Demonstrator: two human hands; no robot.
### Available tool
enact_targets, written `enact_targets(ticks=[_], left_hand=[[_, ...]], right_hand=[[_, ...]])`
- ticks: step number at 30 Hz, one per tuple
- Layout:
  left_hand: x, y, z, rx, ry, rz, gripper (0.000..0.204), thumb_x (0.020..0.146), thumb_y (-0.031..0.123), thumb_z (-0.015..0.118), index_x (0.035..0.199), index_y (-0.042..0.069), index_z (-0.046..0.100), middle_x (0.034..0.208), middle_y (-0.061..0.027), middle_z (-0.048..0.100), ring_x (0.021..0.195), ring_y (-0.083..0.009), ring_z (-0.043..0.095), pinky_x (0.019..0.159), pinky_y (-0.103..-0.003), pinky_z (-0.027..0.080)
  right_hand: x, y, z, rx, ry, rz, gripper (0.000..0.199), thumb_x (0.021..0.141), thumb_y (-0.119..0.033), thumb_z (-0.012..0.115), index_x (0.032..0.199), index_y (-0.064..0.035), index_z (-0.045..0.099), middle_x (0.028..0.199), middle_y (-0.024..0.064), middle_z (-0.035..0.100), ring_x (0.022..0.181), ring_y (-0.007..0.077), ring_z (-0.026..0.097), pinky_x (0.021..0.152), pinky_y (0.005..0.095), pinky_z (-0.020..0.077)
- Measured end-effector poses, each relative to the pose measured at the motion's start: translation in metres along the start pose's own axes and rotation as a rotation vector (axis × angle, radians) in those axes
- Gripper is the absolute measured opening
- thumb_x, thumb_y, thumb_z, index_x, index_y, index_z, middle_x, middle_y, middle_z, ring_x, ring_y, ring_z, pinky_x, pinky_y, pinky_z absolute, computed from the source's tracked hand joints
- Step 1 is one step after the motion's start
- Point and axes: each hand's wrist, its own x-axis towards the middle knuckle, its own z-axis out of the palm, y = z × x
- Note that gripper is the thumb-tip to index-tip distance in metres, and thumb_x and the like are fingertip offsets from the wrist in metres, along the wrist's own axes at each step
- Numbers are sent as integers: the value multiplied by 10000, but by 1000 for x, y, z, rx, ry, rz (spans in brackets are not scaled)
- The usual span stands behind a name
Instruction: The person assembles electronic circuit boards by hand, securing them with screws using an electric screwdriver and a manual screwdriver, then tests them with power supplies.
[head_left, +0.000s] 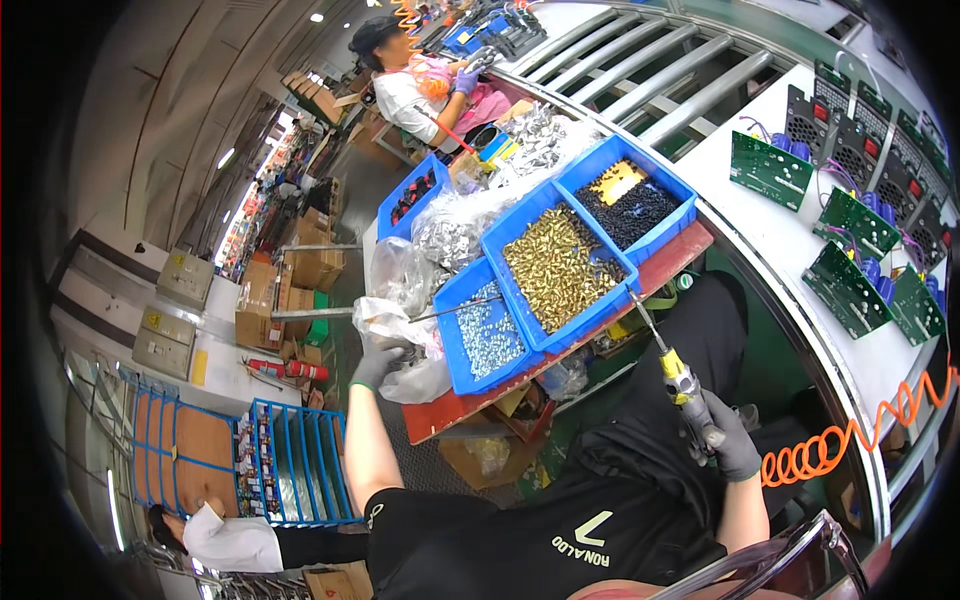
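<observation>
My left hand [377,362], in a grey glove, reaches to the clear plastic bags [400,330] beside the blue bin of silver screws [482,335]; its fingers rest on the bags. My right hand [728,443], also gloved, grips a powered screwdriver [672,375] with a yellow collar, its bit pointing up toward the blue bin of brass parts [560,265]. An orange coiled hose [850,435] runs from the tool to the right.
A third blue bin of black parts [630,205] sits on the red shelf [660,270]. Green circuit boards [850,285] and black fan units [860,140] lie on the white conveyor table. Another person [410,85] works further along the line; someone crouches by blue racks [290,465].
</observation>
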Motion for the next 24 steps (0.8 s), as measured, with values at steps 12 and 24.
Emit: enact_targets(ticks=[12, 24], left_hand=[[49, -20, 47, 781, 271, -23, 399, 834, 333, 654, 1149, 95, 705, 1131, -152, 713, 1051, -370, 664, 919, -440, 509], [44, -33, 38, 859, 147, 41, 450, 763, 280, 730, 1157, 62, 699, 1198, -169, 691, 1122, -326, 640, 964, -396, 487]], right_hand=[[-3, 5, -4, 12, 41, 3, 1085, 617, -748, 733, 1318, 45, 491, 823, 63, 619, 505, 86, 539, 414, 208, 387], [-3, 7, -9, -1, 32, 19, 1035, 642, -688, 730, 1336, 42, 491, 822, 69, 614, 509, 86, 545, 418, 203, 404]])
